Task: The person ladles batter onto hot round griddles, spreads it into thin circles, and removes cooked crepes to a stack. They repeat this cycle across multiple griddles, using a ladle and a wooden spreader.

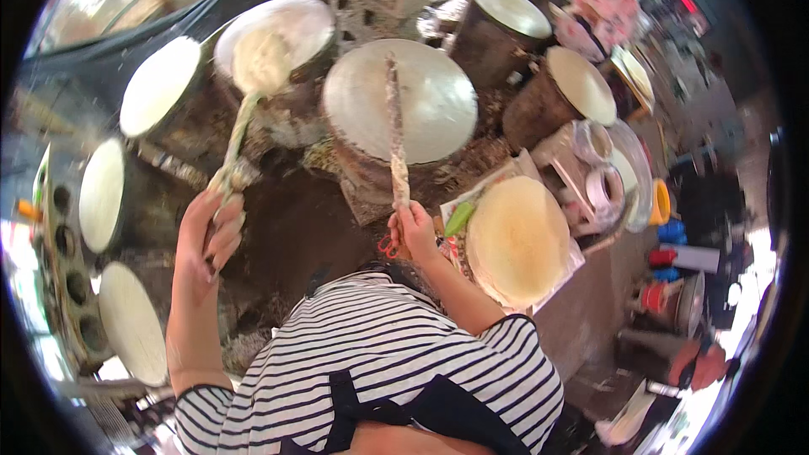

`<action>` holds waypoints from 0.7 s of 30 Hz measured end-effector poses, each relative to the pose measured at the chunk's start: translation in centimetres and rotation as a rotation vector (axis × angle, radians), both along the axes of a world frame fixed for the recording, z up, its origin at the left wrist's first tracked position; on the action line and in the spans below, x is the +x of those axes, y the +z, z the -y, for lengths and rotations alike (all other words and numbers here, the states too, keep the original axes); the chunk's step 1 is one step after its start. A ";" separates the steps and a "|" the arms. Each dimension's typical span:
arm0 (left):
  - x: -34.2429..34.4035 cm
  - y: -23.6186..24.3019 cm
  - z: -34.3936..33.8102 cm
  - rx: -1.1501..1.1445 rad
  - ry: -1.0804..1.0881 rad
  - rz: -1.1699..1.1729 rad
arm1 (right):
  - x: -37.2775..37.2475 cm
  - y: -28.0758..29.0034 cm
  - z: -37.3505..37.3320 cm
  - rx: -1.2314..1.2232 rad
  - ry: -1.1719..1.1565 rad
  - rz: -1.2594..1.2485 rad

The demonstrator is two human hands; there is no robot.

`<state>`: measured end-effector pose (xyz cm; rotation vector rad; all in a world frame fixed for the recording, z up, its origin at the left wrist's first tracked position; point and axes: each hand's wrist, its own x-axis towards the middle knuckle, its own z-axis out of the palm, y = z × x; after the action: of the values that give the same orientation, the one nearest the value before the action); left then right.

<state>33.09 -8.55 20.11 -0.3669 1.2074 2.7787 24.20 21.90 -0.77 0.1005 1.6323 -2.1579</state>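
My left hand [211,232] is closed around the crusted lower end of a long-handled ladle [240,135]. The ladle's broad, pale, batter-coated head, blurred, lies over the back-left round griddle [308,21]; contact with it I cannot tell. In my right hand [413,232] is a long, narrow wooden stick [396,126], smeared with pale batter. It points away from me across the middle griddle [447,93], whose pale surface is streaked. Right of that hand lies a stack of thin round tan flatbreads [518,240], with a green leaf [458,219] at its left edge.
More pale round griddles stand on the left, one at the back left [160,86] and another nearer me [133,323]. On the right are a further griddle [581,84] and a clear plastic tub [636,173]. Another person in a pink patterned top [600,4] is at the back right.
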 end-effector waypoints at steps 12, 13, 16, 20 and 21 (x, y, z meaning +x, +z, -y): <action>-27.4 -10.4 -13.2 -0.393 -0.749 0.017 | 4.3 -1.8 -2.6 0.142 -0.600 0.124; -27.9 -11.6 -14.0 -0.481 -0.750 -0.008 | 4.2 -2.1 -1.8 0.136 -0.629 0.132; -29.0 -15.5 -14.3 -0.844 -0.774 -0.151 | 3.9 -2.3 1.1 0.101 -0.688 0.132; -29.5 -17.6 -12.7 -1.279 -0.702 -0.539 | 2.7 -1.6 5.0 0.132 -0.775 0.135; -29.9 -18.8 -11.8 -1.399 -0.646 -0.597 | 2.1 -1.7 5.9 0.135 -0.801 0.128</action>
<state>3.14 3.23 1.36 0.7219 2.5848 1.1421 26.30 16.00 -2.43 1.0695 1.8547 -2.4905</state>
